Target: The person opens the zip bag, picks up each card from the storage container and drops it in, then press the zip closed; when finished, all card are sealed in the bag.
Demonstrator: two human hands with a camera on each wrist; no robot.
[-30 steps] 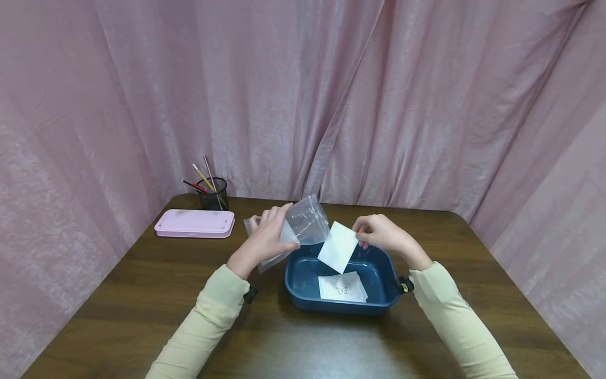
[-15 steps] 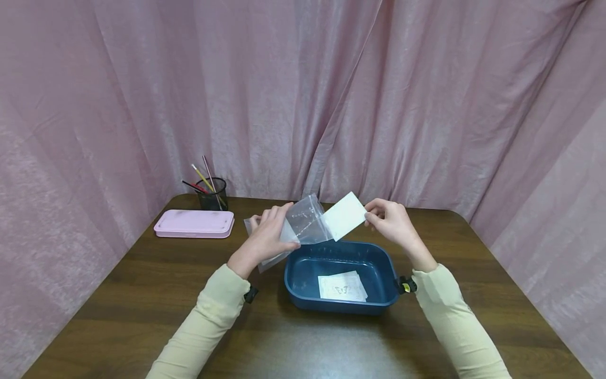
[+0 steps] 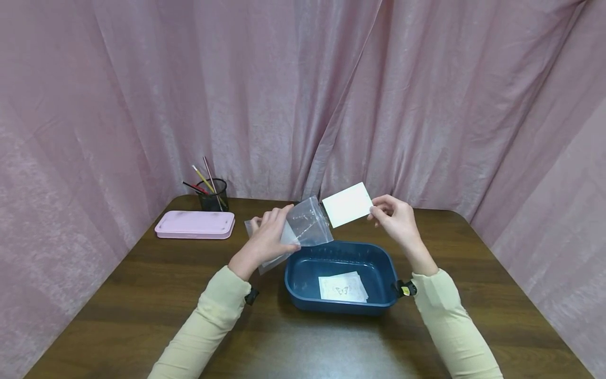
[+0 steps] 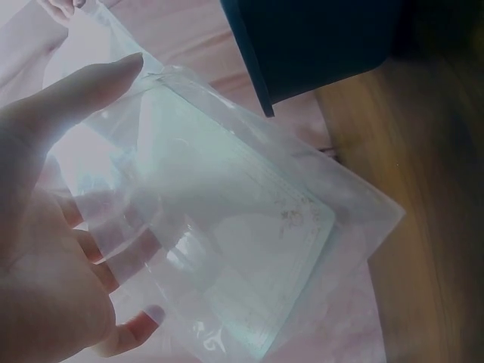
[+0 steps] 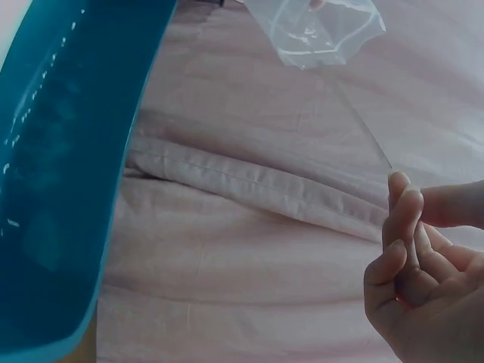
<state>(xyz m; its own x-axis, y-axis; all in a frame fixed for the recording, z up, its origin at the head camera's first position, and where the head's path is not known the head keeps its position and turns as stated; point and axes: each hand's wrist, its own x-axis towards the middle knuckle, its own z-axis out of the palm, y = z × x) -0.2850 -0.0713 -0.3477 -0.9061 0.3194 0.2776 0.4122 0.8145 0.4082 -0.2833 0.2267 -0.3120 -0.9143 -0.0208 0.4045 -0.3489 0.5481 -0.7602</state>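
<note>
Left hand (image 3: pixel 267 237) grips a clear plastic bag (image 3: pixel 303 229), while the right hand (image 3: pixel 395 218) pinches a white card (image 3: pixel 347 204) at the bag's mouth. Both hover above the blue tray (image 3: pixel 303 295), mid-desk (image 3: pixel 142 305), holding more cards (image 3: pixel 343 287).

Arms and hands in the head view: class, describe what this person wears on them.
Both arms wear long, pale yellow-green sleeves reaching the wrists. A small black device sits at each cuff; the right one has a yellow mark. The left hand and right hand are bare.
</note>
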